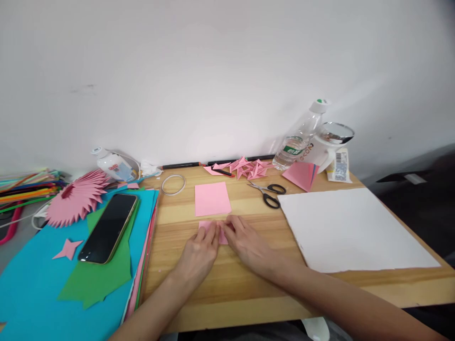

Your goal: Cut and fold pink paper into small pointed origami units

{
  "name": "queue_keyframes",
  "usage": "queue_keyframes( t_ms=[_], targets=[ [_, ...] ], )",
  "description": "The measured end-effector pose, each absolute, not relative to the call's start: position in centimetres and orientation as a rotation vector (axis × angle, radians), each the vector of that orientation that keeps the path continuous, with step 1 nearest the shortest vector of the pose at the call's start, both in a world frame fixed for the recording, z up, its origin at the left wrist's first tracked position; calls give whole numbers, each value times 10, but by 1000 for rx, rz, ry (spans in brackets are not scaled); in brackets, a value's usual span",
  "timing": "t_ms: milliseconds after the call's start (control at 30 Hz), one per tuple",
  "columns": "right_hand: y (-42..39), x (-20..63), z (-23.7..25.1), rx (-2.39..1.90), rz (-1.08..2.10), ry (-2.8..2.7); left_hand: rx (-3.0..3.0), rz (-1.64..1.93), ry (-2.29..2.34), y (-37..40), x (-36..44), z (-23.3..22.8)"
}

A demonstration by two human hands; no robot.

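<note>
A small piece of pink paper (223, 238) lies on the wooden table under both hands, partly hidden by them. My left hand (202, 244) presses on its left part with the fingers bent together. From the other side, my right hand (245, 239) grips the paper near its top edge, thumb and fingertips meeting close to the left fingers. Just beyond the hands rests a flat pink paper square (212, 199). Black-handled scissors (269, 191) lie to the right of that square, their blades slightly apart.
Along the wall are folded pink paper pieces (249, 167), black pens (182, 166), a water bottle (296, 137) and a mug (329, 144). A white board (355, 232) covers the right side. To the left, a phone (108, 228) lies on coloured paper (35, 265) near a pink folded ring (78, 199).
</note>
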State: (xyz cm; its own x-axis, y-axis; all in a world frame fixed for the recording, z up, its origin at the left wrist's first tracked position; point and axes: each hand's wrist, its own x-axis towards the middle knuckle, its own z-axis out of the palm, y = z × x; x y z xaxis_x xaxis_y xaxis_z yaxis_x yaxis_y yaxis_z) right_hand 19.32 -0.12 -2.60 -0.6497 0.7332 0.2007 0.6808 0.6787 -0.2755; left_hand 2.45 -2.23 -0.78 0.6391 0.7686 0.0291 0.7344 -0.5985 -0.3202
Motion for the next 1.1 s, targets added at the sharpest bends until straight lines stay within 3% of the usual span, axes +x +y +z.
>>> queue_keyframes(
  t_ms=[433,833,1100],
  targets=[
    [-9,224,-20,-1265,287,-2543,-2589,125,-1298,-23,26,-7],
    [-10,225,-26,-1281,365,-2441,-2565,-473,-1643,-17,5,-17],
    [-9,227,-32,-1278,438,-2360,-2481,-515,-1798,-25,2,-21]
  ],
)
